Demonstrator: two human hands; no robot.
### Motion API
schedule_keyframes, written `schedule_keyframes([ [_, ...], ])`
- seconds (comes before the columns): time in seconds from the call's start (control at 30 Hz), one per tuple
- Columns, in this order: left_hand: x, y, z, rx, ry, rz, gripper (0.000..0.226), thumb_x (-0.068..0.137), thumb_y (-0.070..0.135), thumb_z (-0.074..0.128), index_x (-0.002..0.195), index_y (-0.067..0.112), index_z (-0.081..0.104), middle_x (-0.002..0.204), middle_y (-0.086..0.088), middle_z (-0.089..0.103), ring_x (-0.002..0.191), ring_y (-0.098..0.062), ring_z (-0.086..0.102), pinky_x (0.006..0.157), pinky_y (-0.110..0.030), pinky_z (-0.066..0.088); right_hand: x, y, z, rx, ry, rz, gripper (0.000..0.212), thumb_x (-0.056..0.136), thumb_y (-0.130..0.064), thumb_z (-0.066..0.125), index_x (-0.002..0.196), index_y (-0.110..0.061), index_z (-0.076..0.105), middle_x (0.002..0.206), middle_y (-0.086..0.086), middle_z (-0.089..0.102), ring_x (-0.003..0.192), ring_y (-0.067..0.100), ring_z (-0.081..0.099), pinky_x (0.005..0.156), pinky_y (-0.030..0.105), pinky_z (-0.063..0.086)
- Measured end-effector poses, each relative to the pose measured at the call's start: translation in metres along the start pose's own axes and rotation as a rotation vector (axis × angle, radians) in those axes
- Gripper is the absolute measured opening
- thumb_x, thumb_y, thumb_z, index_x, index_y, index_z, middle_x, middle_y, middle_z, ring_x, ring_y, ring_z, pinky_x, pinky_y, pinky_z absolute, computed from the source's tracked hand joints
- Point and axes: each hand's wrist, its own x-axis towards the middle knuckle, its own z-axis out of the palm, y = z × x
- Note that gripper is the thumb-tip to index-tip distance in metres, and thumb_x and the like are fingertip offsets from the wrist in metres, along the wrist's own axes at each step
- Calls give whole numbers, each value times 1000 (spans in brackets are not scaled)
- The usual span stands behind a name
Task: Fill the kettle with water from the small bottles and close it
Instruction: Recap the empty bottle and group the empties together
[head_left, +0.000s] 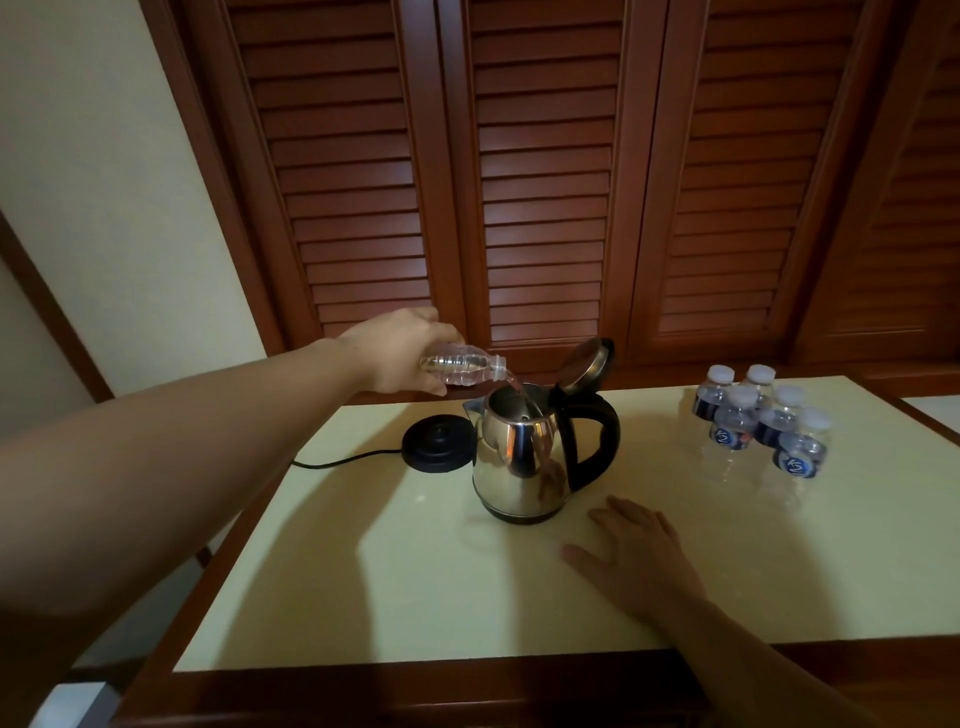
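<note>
A steel kettle (519, 457) with a black handle stands in the middle of the cream table top (415, 571), its lid (587, 366) hinged up and open. My left hand (395, 353) holds a small clear bottle (462, 366) tipped on its side over the kettle's mouth, and a thin stream of water runs from its neck into the kettle. My right hand (639, 556) lies flat on the table, fingers apart, just in front of and to the right of the kettle, holding nothing.
The black kettle base (439, 444) with its cord sits just left of the kettle. Several capped small water bottles (758, 421) stand grouped at the back right of the table. Wooden louvred doors (545, 182) rise behind the table.
</note>
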Motion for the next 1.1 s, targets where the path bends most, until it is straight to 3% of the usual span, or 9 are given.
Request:
schedule_keyframes([
  [0.3,2,1,-7,50,-24,-12,70,83,51,82,143,28,55,116,4,49,109,-23,58,88,-40,53,-1,2,0,30,12,-10,91,81,-92,34,152,-36,43,165,-6,30,153,14,21,127,42,8],
  [0.5,6,6,-11,121,-42,3,70,85,49,81,146,28,54,111,6,44,106,-21,56,75,-32,41,-1,2,0,29,3,-10,94,79,-94,30,152,-36,42,165,-7,29,153,14,21,127,43,9],
  [0.77,11,11,-17,176,-68,29,68,82,52,81,143,37,55,118,5,51,108,-22,60,82,-42,57,0,2,1,28,14,0,90,81,-91,35,152,-36,42,165,-8,29,153,14,21,127,42,9],
  [1.1,17,14,-20,155,-92,30,65,84,54,79,138,28,56,122,0,64,109,-23,61,88,-43,56,1,2,1,22,30,6,86,83,-89,38,151,-37,45,165,-9,31,152,13,22,127,42,9],
])
